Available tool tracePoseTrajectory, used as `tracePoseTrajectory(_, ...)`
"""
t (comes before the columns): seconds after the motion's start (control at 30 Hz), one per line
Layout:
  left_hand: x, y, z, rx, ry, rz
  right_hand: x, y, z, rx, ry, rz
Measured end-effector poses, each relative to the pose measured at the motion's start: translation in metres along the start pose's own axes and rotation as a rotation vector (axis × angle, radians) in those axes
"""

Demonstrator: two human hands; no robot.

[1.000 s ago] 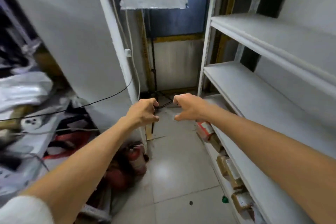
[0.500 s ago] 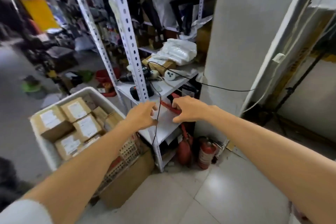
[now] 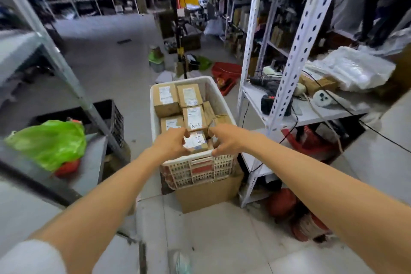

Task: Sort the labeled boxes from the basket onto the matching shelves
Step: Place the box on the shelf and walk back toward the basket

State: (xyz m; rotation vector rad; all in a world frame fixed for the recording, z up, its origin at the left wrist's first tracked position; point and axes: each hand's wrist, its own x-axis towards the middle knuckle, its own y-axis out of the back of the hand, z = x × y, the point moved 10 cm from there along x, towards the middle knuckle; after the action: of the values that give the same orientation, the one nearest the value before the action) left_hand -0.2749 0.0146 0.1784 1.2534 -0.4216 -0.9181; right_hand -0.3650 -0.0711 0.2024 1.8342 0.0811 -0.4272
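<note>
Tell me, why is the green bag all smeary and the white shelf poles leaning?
Head view: the green bag sits near the edge, smeared by motion blur; the boxes in the basket, mid-picture, are sharp enough to read a label; the wide lens tilts the white shelf post and stretches the arms.

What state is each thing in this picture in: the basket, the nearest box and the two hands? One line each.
Basket: upright on a carton, filled with boxes.
Nearest box: at the basket's near end, label up.
Left hand: fingers curled at the box's left edge; grip unclear.
Right hand: fingers curled by its right side; grip unclear.
</note>
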Motion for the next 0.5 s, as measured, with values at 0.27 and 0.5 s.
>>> tracePoseTrajectory(0.27,0.068,0.031,-0.065,-0.056,0.022,-0.001,0.107,0.022,-0.002,-0.034,-0.024,-0.012)
tracePoseTrajectory(0.5,0.119,0.016,-0.115,-0.066,0.037,-0.085,0.171,0.024,0.020,0.034,-0.091,-0.030)
